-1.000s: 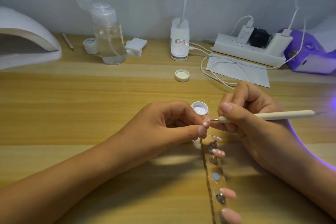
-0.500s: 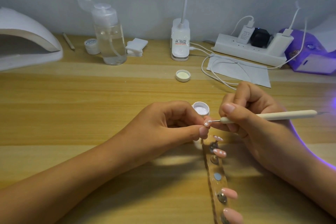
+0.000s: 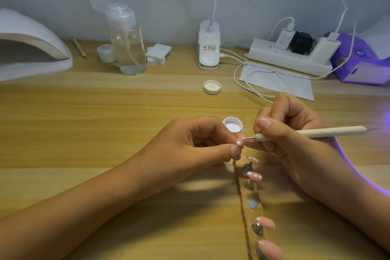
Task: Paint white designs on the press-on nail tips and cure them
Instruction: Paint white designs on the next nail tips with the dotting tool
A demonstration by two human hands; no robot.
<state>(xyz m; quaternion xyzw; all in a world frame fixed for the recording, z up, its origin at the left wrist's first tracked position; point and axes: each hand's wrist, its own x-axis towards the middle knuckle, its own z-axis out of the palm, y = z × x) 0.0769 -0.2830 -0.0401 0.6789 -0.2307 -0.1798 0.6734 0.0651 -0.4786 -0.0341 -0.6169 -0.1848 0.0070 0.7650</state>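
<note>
Tool tip on nail — approach from frame right

Left hand point(image 3: 196, 143) pinches one pink nail tip point(image 3: 240, 142) between thumb and forefinger at frame centre, just below the open white paint pot point(image 3: 232, 126). Right hand point(image 3: 295, 141) grips the dotting tool point(image 3: 310, 133) pen-style, fingers curled round the front of the shaft. Tool's long axis runs near horizontal, with the handle out toward the right edge and the metal point aimed left. It meets or nearly meets the nail's face; contact is too fine to call. White marks show on the held nail, shape too small to read.

Key relation: the nail tip lies directly left of the tool point, and the pot is just up-left of it, partly behind the left forefinger. A paint reload would be a short hop up. Another dot would be a tiny shift along the nail. My read is that the right hand moves and the left only steadies.

Holder strip point(image 3: 251, 214) runs from under the hands to the bottom edge, lower centre-right. It carries two dotted tips point(image 3: 254, 176) near its top, two plain pink tips point(image 3: 266, 222) near the bottom, and a bare blue pad point(image 3: 251, 203) between — likely the held tip's seat. Roughly half painted, I judge. White lamp point(image 3: 31, 48) sits upper left, well apart from the hands.
</note>
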